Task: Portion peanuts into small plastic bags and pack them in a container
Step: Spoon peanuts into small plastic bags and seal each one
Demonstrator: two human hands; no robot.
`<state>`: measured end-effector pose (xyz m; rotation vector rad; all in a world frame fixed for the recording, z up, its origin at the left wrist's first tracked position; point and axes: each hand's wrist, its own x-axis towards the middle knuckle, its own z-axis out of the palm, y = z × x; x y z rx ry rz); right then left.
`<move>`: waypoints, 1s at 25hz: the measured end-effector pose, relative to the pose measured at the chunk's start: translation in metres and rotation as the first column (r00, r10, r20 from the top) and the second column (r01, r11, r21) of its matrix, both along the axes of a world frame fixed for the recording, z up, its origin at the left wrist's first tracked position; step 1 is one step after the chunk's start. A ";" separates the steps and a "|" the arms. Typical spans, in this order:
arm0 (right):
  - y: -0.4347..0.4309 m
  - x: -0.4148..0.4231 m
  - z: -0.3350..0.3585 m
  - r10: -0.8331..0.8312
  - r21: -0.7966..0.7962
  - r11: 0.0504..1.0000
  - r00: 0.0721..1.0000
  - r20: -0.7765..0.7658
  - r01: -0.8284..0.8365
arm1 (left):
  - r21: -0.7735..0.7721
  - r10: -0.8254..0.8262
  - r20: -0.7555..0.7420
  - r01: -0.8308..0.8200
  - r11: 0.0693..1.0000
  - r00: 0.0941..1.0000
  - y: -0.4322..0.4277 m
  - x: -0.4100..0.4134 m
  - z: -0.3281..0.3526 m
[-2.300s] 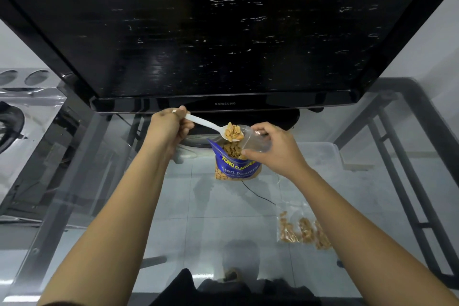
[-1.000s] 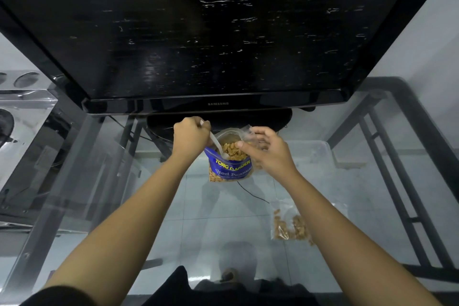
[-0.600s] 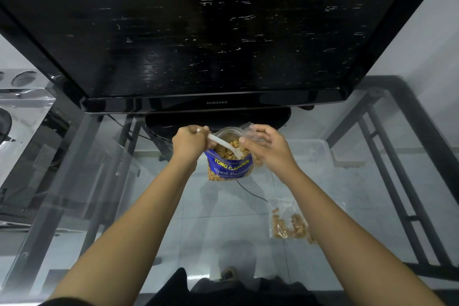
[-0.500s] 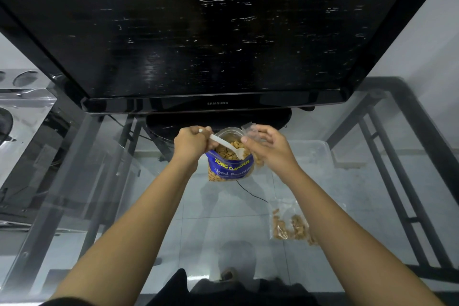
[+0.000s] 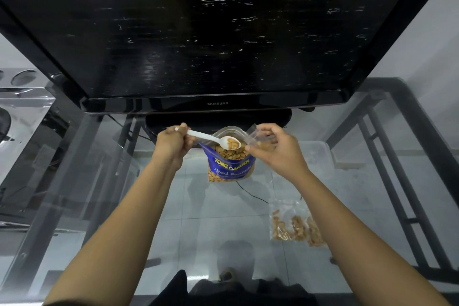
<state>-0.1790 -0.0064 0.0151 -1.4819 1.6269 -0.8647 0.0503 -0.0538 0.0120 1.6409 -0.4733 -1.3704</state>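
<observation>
Two hands work over a glass table (image 5: 211,218). The left hand (image 5: 173,143) curls its fingers tight round a white spoon (image 5: 211,137) with peanuts (image 5: 232,143) in it, just above the open blue peanut bag (image 5: 231,164). The right hand (image 5: 275,149) pinches a small clear bag (image 5: 258,136) beside the spoon. A filled small bag (image 5: 295,225) lies nearer on the glass.

Open blue peanut pouch (image 5: 229,166) stands upright; loaded white spoon (image 5: 214,138) over its mouth, clear small bag (image 5: 256,134) just right, filled bag (image 5: 295,225) nearer.

1 wide-angle head view, forward and down, close above the glass table (image 5: 198,218), television (image 5: 198,32) straight ahead.
</observation>
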 end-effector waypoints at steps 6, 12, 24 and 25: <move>0.002 0.015 0.004 0.054 -0.087 0.991 0.912 -0.407 -0.097 | -0.102 0.032 0.023 -0.029 0.994 0.999 -0.011 0.014 0.026; 0.001 0.041 0.008 -0.054 -0.117 0.992 0.998 -0.040 0.049 | -0.450 -0.069 0.566 0.378 0.809 0.822 0.019 -0.014 0.079; 0.056 0.029 0.004 -0.103 -0.117 0.984 0.969 0.226 0.132 | -0.600 0.224 0.061 -0.144 0.787 0.973 0.097 0.022 0.030; 0.071 0.028 -0.011 -0.113 -0.046 0.991 0.965 0.237 0.127 | -0.553 0.210 0.140 -0.099 0.827 0.968 0.118 0.023 0.006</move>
